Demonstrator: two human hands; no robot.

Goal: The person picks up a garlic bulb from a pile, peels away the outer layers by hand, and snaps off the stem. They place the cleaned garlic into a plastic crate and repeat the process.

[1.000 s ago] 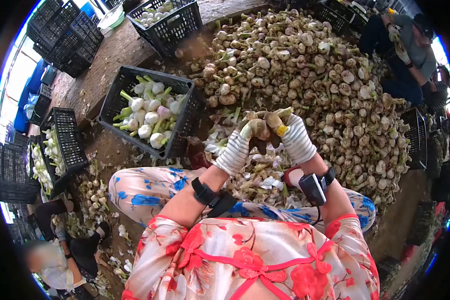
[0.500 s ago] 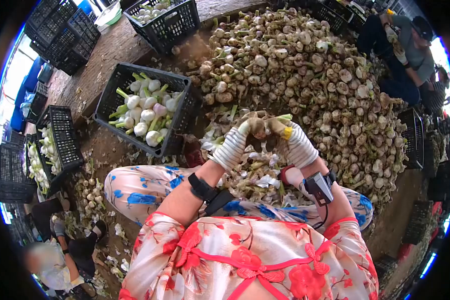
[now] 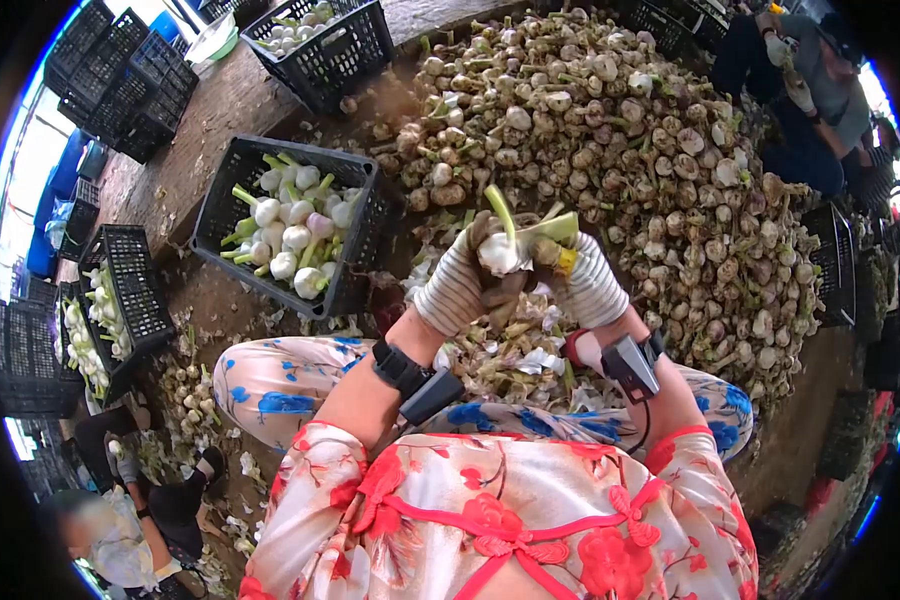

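Above the peeled skins (image 3: pixel 515 340), the left hand (image 3: pixel 475 262) curls its fingers round a white garlic bulb (image 3: pixel 498 254) with a green stem. The right hand (image 3: pixel 573 262) pinches a peeled-back leaf (image 3: pixel 555 229) beside it. Clean garlic (image 3: pixel 296 236) sits in the black crate (image 3: pixel 355 240).

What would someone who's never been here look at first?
Probably the giant heap of dirty garlic, piled up in front and over to the right. Then maybe the white bulb in the middle, in the gloved left hand with the gloved right hand close beside it. The red flowers on the shirt stand out at the bottom too.
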